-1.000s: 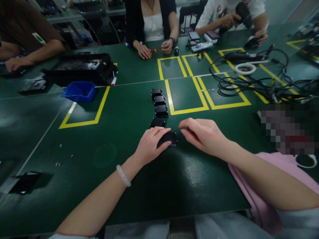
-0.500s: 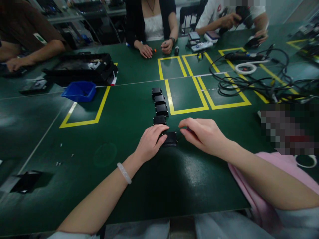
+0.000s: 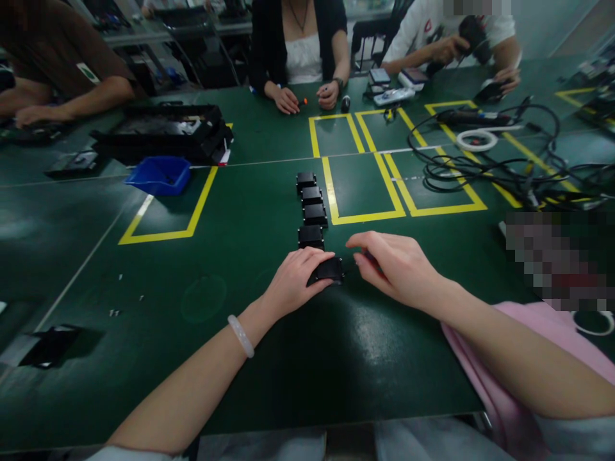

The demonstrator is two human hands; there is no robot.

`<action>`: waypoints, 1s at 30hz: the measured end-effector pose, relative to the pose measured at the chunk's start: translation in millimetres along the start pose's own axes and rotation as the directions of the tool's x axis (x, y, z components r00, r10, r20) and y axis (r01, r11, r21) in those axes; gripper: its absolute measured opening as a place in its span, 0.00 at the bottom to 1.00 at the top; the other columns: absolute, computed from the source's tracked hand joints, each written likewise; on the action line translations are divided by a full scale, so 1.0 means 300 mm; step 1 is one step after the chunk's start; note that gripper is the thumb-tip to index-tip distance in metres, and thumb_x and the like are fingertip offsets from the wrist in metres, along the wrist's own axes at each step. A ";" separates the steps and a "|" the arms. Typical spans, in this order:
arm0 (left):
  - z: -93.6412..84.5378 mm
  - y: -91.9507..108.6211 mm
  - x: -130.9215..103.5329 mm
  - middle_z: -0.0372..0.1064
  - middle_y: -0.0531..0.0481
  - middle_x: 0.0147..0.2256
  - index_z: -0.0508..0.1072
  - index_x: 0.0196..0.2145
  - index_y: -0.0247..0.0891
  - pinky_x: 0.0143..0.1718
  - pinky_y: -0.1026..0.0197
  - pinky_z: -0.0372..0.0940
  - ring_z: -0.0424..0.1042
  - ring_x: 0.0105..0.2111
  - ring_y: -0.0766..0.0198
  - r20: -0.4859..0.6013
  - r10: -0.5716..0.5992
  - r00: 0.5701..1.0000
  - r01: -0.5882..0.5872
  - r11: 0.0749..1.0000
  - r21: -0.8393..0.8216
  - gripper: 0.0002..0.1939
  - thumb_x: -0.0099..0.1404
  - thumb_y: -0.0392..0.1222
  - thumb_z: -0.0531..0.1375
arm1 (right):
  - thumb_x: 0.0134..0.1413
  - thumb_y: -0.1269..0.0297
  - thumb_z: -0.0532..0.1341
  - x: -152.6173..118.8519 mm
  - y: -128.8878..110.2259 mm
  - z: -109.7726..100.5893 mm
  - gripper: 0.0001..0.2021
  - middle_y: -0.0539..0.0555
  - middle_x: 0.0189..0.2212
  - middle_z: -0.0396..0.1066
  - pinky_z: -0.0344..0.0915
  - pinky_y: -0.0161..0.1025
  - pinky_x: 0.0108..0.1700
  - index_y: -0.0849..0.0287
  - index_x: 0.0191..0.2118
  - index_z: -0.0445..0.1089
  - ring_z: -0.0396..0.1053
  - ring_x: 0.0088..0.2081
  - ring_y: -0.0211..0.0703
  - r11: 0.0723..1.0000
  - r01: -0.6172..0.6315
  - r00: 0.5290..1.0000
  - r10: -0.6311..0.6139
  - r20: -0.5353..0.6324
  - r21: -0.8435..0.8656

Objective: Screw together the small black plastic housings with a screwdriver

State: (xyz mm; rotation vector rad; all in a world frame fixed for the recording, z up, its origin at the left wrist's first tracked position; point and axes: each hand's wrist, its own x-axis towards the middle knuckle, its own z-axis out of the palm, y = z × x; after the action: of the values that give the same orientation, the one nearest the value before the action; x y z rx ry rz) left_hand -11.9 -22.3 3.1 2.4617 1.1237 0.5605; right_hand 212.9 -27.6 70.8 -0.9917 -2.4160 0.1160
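My left hand (image 3: 296, 276), with a pale bracelet on its wrist, is closed around a small black rectangular block (image 3: 329, 271). Its fingers lie along the far edge and the thumb along the near edge. The block looks slightly tilted, and its left end is hidden under the hand. Just to the right, my right hand (image 3: 391, 261) is curled, index finger and thumb close together beside the block's right end. Anything within those fingers is too dark and small to make out. Several similar black blocks (image 3: 314, 214) form a column beyond my left hand.
A blue bin (image 3: 161, 177) and black trays (image 3: 163, 134) stand at the left. Coiled black cables (image 3: 451, 173) lie at the right, near a pink cloth (image 3: 523, 346). Small metal bits (image 3: 114, 313) are scattered at left. Several people sit across the green table (image 3: 259, 224).
My left fingers and thumb have spread over the block's two long edges, and the block has tilted a little. My right hand stays beside it. The whole view has shifted slightly.
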 end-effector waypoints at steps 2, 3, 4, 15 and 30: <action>0.000 -0.001 -0.001 0.65 0.44 0.50 0.62 0.55 0.41 0.51 0.51 0.59 0.65 0.51 0.55 0.000 0.001 1.000 -0.001 1.000 0.003 0.21 0.65 0.46 0.58 | 0.62 0.65 0.51 0.001 -0.002 -0.003 0.08 0.54 0.30 0.73 0.61 0.36 0.31 0.61 0.41 0.65 0.70 0.30 0.40 1.000 0.009 1.000 -0.009 0.000 -0.028; 0.000 -0.001 -0.001 0.65 0.45 0.50 0.62 0.55 0.41 0.51 0.51 0.60 0.65 0.51 0.55 0.001 0.000 1.000 0.000 1.000 0.005 0.21 0.66 0.46 0.58 | 0.63 0.63 0.52 0.002 -0.003 -0.004 0.09 0.52 0.27 0.72 0.60 0.36 0.30 0.61 0.39 0.65 0.69 0.27 0.39 0.999 0.017 1.000 -0.017 -0.005 -0.047; 0.000 -0.001 -0.001 0.65 0.45 0.50 0.62 0.55 0.40 0.51 0.52 0.60 0.65 0.51 0.55 0.003 -0.001 1.000 0.001 1.000 0.008 0.21 0.66 0.46 0.58 | 0.63 0.62 0.52 0.002 -0.003 -0.004 0.09 0.51 0.25 0.71 0.59 0.35 0.28 0.61 0.37 0.65 0.67 0.25 0.38 0.998 0.024 1.000 -0.024 -0.008 -0.065; 0.001 0.002 0.000 0.65 0.45 0.50 0.62 0.54 0.39 0.51 0.52 0.60 0.64 0.51 0.56 -0.001 0.002 1.000 -0.002 1.000 0.010 0.20 0.66 0.47 0.57 | 0.63 0.66 0.49 0.006 -0.010 -0.007 0.09 0.52 0.26 0.72 0.57 0.35 0.30 0.60 0.36 0.65 0.66 0.26 0.37 0.996 0.014 0.999 -0.010 0.049 -0.084; -0.003 -0.002 -0.001 0.65 0.44 0.50 0.62 0.55 0.41 0.51 0.48 0.61 0.65 0.51 0.53 0.025 -0.011 1.000 0.011 1.000 0.000 0.21 0.64 0.42 0.58 | 0.64 0.65 0.48 0.008 -0.007 0.002 0.10 0.53 0.29 0.73 0.57 0.36 0.31 0.61 0.38 0.65 0.68 0.28 0.38 0.997 -0.037 0.999 0.039 0.029 -0.073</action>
State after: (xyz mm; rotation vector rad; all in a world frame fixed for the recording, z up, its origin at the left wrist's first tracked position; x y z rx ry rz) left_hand -12.7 -22.0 3.5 2.4546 1.1264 0.5247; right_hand 209.9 -27.6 71.9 -1.0758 -2.4451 0.0580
